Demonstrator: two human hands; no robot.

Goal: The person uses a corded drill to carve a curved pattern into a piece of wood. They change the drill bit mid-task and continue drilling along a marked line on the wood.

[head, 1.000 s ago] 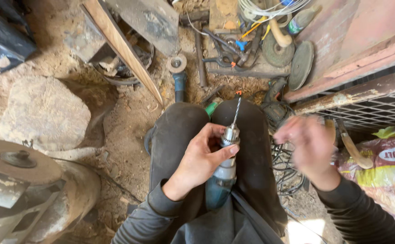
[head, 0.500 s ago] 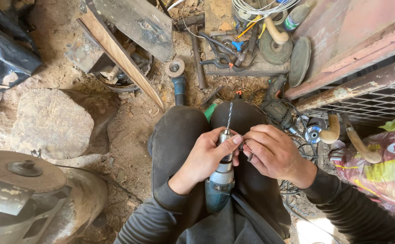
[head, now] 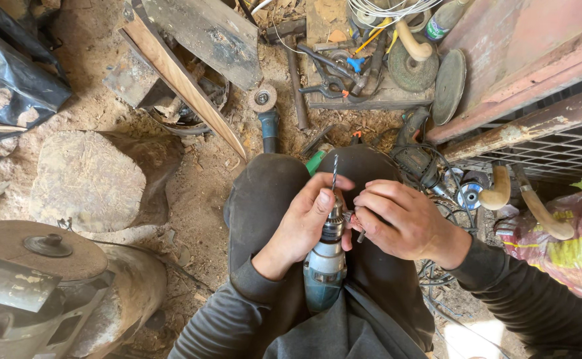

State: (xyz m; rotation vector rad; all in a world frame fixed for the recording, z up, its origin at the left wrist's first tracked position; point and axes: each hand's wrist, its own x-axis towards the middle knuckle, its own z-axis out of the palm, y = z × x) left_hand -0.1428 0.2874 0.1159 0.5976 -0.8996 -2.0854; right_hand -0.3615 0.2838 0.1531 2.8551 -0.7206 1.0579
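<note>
A person sits on a dirt floor (head: 198, 199), seen from above, with a teal electric drill (head: 324, 266) lying upright along the lap between dark-trousered knees. The left hand (head: 304, 223) wraps around the drill's neck, fingers closed firmly on the chuck, thumb against its side. A thin twist drill bit (head: 334, 174) stands straight up from the chuck, above the fingertips. The right hand (head: 401, 219) is curled at the chuck's right side, its fingers closed on a small metal tool, possibly a chuck key (head: 356, 225), though it is mostly hidden by the fingers.

Ahead of the knees the floor is crowded. An angle grinder (head: 266, 113) lies with its disc facing up, just beyond the left knee. Beyond it a flat board (head: 364, 100) carries black pliers (head: 331, 76), a blue-handled tool and 2 worn grinding discs (head: 431, 73), with a coil of white wire (head: 384, 10) behind. A long wooden plank (head: 178, 76) slants across a round metal basin (head: 184, 113) that holds scrap pieces. A second power tool with tangled black cable (head: 417, 159) lies by the right knee, next to 2 wooden handles (head: 524, 196) and a rusty metal grating (head: 557, 143). At left sit a flat stone (head: 85, 179), a black plastic sheet (head: 11, 73) and a rusty drum-shaped machine (head: 45, 279). A red and yellow printed sack (head: 570, 246) lies at right.
</note>
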